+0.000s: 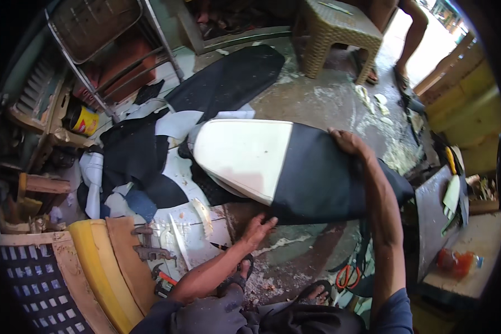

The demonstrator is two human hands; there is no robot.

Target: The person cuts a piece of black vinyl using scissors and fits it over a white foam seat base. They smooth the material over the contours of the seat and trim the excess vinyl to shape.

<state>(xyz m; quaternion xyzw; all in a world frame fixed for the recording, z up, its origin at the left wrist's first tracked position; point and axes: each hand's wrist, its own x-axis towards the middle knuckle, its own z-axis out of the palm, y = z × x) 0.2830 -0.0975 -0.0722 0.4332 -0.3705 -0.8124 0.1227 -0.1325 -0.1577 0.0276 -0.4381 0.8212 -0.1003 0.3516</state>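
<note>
A long motorcycle seat (323, 178) lies across the floor in front of me, its cover white at the left end and black over the rest. Over the far edge of its black part, my right hand (348, 142) is closed, with the arm reaching across the seat. Close to the near edge, just right of the white and black seam, my left hand (258, 231) has its fingers stretched out, the tips touching the edge. A dark pointed tool (220, 245) lies by my left wrist. Orange-handled scissors (348, 276) rest near my right forearm.
Black material pieces (133, 156) and a large black oval piece (228, 78) lie to the left and behind. A woven-pattern stool (342, 30) stands at the back, near another person's leg (413, 33). Yellow foam (97, 273), a metal clamp (153, 251) and a red-handled tool (164, 276) are at lower left.
</note>
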